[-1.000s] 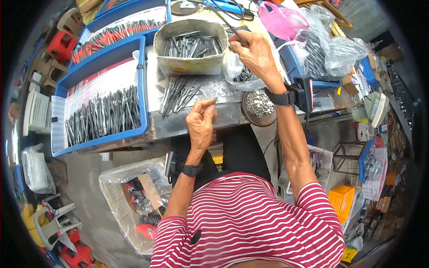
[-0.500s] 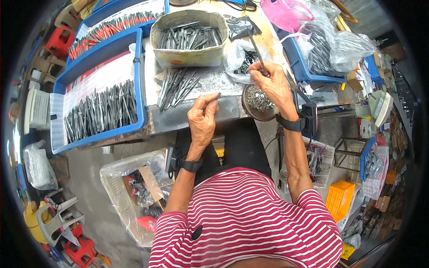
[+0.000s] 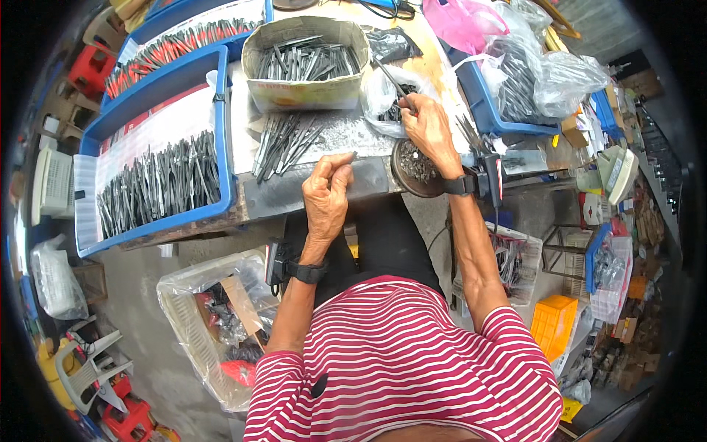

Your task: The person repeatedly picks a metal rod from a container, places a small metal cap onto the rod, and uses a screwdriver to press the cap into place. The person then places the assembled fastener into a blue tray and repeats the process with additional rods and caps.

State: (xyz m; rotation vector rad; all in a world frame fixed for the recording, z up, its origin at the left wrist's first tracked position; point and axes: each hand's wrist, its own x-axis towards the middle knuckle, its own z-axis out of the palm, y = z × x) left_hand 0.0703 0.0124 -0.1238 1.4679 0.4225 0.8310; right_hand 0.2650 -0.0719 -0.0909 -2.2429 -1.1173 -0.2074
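Observation:
My left hand (image 3: pixel 326 195) is closed in a pinch above the table's front edge, and a small metal piece (image 3: pixel 354 155) shows at its fingertips. My right hand (image 3: pixel 429 134) grips a thin dark rod-like tool (image 3: pixel 388 78), which slants up and to the left; its grip end is hidden in the fingers. Below that hand stands a round brown bowl (image 3: pixel 406 188) of small metal parts. A clear plastic bag (image 3: pixel 373 120) with black pieces lies just left of the right hand. Thin dark metal strips (image 3: pixel 283 151) lie in a loose pile beyond my left hand.
An open carton (image 3: pixel 309 96) of similar strips stands behind the pile. At left, a blue tray (image 3: pixel 227 151) holds rows of dark strips, with another blue tray (image 3: pixel 243 48) behind. A bag-filled blue bin (image 3: pixel 482 103) stands at right. A lined crate (image 3: pixel 177 309) sits below on the left.
My right hand has moved slightly left and down, nearer the bowl, with the tool tilting further left. The left hand keeps its pinch; the whole view has shifted a little.

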